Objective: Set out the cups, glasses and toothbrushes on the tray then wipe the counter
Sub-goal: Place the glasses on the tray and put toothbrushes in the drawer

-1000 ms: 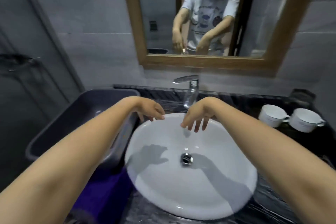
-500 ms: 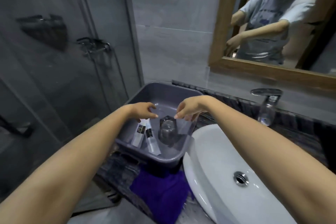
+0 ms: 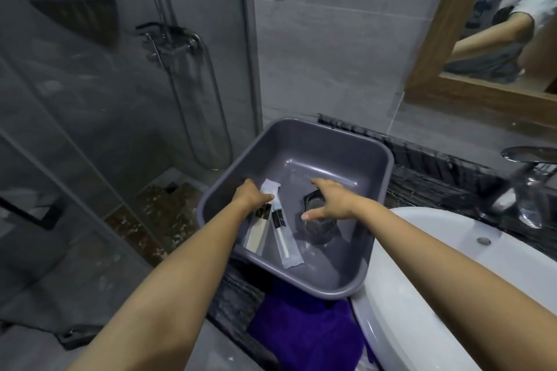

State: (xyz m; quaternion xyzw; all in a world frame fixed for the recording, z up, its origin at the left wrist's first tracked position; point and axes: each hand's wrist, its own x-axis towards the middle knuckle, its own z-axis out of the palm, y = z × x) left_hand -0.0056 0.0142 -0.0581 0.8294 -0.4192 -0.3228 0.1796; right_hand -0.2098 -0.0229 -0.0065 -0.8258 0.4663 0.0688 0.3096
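Reaching into the grey tub (image 3: 355, 277) with both hands, I see the risk mostly on the right. My right hand (image 3: 333, 202) is spread wide, fingers apart, thumb low and forefinger stretched ahead, directly over a clear glass (image 3: 319, 227) that lies beneath the palm; I cannot tell whether any finger touches it. Glass looks slick, and a loose or one-sided pinch could let it slip and knock against the tub wall or the white basin (image 3: 452, 280) just right of my wrist.

My left hand (image 3: 250, 194) has its fingers curled together on the top end of the wrapped toothbrushes (image 3: 278, 227); whether they truly clamp the wrapper is hidden by the knuckles. Two packets lie side by side below those fingertips, so a lift may drag only one, or the thin wrapper may slide free.

Compared with half a second ago, both hands have dropped deeper into the tub. The left has gone from hovering to resting on the packets, and the right has opened over the glass.
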